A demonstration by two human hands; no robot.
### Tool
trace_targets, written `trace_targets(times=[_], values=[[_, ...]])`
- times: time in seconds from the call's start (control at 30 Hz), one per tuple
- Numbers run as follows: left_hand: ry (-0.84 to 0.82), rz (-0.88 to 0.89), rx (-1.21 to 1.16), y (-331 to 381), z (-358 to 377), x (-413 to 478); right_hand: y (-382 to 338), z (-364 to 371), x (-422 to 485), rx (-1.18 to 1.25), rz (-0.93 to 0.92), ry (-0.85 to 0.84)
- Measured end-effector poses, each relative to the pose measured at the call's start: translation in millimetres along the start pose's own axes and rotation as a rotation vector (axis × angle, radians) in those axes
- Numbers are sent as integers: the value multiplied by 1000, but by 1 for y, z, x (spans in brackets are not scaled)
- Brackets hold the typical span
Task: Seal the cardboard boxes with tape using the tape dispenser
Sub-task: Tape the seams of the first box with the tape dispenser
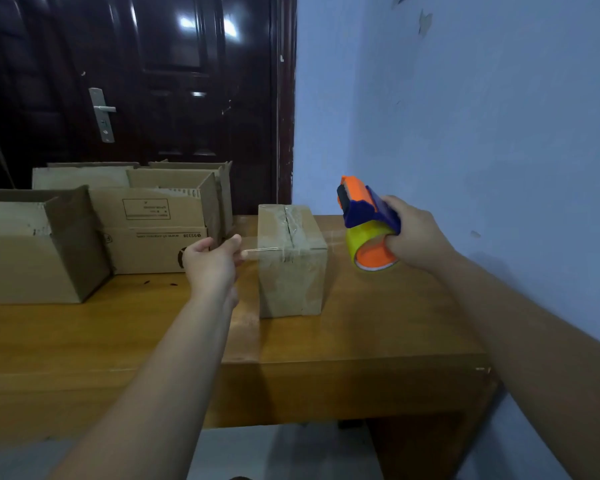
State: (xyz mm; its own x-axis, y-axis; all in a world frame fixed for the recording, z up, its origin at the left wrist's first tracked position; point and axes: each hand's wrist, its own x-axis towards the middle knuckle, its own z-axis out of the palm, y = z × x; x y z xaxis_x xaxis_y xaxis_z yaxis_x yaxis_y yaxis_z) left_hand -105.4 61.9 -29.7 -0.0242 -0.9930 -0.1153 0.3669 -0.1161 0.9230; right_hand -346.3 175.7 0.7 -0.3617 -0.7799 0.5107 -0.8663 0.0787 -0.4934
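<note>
Stretching a clear tape strip [257, 247] crosswise over the small cardboard box [291, 271], the person looks mid-seal. The left hand [210, 261] pinches the free end. The right hand [416, 237] grips the tape dispenser [364, 216] just right of the box, cutter tilted up and away. The next move is probably lowering and pressing the strip down. The box sits on the table [361, 341], its long axis running toward the door [187, 98].

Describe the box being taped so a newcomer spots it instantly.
Start at the brown wooden table against the blue wall. Near its back edge stands a small closed cardboard box. Unlike the larger open cardboard boxes to its left, its top seam carries clear tape.
</note>
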Motion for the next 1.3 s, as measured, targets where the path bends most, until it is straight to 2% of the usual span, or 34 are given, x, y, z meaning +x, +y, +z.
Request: trace_targets(times=[0.17,0.43,0.83,0.97,1.1,1.17,1.2,1.3], values=[[-21,-32,58,-2,1,8,14,17,-3,31,67,-24],[-100,-265,-57,-12,-1,19,27,51,-6,181,192,-165],[-188,-387,-59,-16,7,13,28,73,-22,138,323,-160],[-117,-386,57,-18,10,6,25,72,-25,108,325,-168],[-72,-478,77,-27,10,1,20,70,-28,86,312,-157],[-10,-395,105,-36,8,4,16,70,-30,100,300,-150],[29,-281,138,-41,6,6,14,71,-31,114,302,-155],[30,235,253,-47,-9,-7,3,79,-37,168,280,-173]])
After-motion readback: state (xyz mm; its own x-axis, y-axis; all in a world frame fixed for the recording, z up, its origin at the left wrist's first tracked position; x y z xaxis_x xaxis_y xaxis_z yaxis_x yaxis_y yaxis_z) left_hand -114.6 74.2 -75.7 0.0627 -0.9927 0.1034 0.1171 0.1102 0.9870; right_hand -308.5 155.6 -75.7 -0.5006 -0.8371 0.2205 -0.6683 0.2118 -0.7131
